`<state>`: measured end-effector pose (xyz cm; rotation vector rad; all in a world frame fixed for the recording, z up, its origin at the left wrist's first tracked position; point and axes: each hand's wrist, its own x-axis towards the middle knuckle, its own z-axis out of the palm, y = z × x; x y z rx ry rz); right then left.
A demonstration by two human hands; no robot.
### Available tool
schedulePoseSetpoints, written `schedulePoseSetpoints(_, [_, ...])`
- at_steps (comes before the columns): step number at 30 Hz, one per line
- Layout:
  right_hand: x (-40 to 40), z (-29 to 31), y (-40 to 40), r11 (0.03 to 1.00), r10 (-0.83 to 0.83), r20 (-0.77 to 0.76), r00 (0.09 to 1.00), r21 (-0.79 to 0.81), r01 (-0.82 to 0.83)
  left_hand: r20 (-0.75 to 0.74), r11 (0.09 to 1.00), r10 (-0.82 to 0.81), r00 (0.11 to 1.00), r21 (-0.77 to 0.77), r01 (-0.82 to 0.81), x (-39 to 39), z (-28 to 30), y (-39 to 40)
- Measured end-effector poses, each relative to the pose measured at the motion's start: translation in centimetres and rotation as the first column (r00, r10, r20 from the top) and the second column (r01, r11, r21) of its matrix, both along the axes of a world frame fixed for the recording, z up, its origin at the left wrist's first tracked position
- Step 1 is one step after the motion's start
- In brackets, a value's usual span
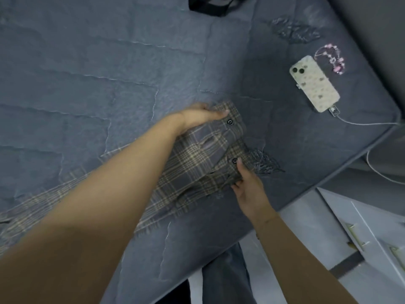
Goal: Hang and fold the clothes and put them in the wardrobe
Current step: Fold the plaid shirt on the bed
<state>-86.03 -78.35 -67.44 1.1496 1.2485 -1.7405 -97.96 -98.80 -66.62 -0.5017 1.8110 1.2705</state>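
Note:
A grey and beige plaid garment [197,163] with two dark snap buttons lies spread on the blue-grey bed [87,84], running from the lower left to the middle. My left hand [201,116] grips its upper corner next to one button, thumb on top of the cloth. My right hand [247,183] pinches the lower corner by the other button, fingers curled under the edge. My left forearm covers much of the garment's middle.
A phone [314,83] in a pale patterned case lies at the bed's right, plugged into a white cable [370,123], with a pink bead strap [333,58] beside it. A black item [210,5] sits at the top edge. White cabinet doors [361,233] stand at the lower right.

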Motion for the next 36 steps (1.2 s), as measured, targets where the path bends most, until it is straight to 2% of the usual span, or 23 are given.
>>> schedulePoseSetpoints(3, [0.1,1.4,-1.0,0.996,-0.018,-0.07,0.997,0.084,0.024,-0.096,0.997,0.069,0.993,0.044,-0.065,0.4,0.6,0.0])
schedulePoseSetpoints(6, [0.8,4.3,-2.4,0.991,-0.028,-0.215,0.976,0.12,0.055,-0.141,0.962,0.217,0.966,0.201,-0.187,1.6,3.4,-1.8])
schedulePoseSetpoints(10, [3.3,10.2,-5.7,0.987,0.073,-0.464,0.883,0.159,0.002,-0.173,0.916,0.251,0.952,0.362,-0.175,4.2,8.4,-7.2])
schedulePoseSetpoints(13, [6.9,13.8,-9.7,0.976,0.201,-0.589,0.783,0.186,-0.111,-0.262,0.928,0.215,0.941,0.354,-0.114,7.8,11.9,-13.2])
schedulePoseSetpoints(17, [13.8,15.2,-16.4,0.904,0.427,-0.654,0.624,0.288,-0.316,-0.325,0.958,0.158,0.932,0.281,-0.065,15.8,15.2,-22.5])
schedulePoseSetpoints(20, [19.4,14.5,-22.2,0.78,0.619,-0.644,0.45,0.439,-0.446,-0.305,0.966,0.223,0.926,0.197,-0.168,23.3,14.9,-29.8])
schedulePoseSetpoints(23, [24.8,12.9,-27.6,0.648,0.735,-0.615,0.284,0.516,-0.561,-0.273,0.948,0.318,0.908,0.112,-0.298,31.1,13.8,-35.8])
schedulePoseSetpoints(26, [29.6,10.5,-32.4,0.487,0.809,-0.585,0.051,0.62,-0.615,-0.244,0.93,0.357,0.902,0.002,-0.367,38.5,11.7,-40.5])
schedulePoseSetpoints(31, [34.6,5.4,-37.9,0.152,0.841,-0.405,-0.359,0.813,-0.562,-0.255,0.889,0.407,0.877,-0.108,-0.444,47.2,7.0,-44.5])
schedulePoseSetpoints(36, [35.9,2.1,-38.9,-0.13,0.76,-0.278,-0.587,0.821,-0.556,-0.378,0.855,0.323,0.867,-0.277,-0.439,49.5,3.3,-45.1])
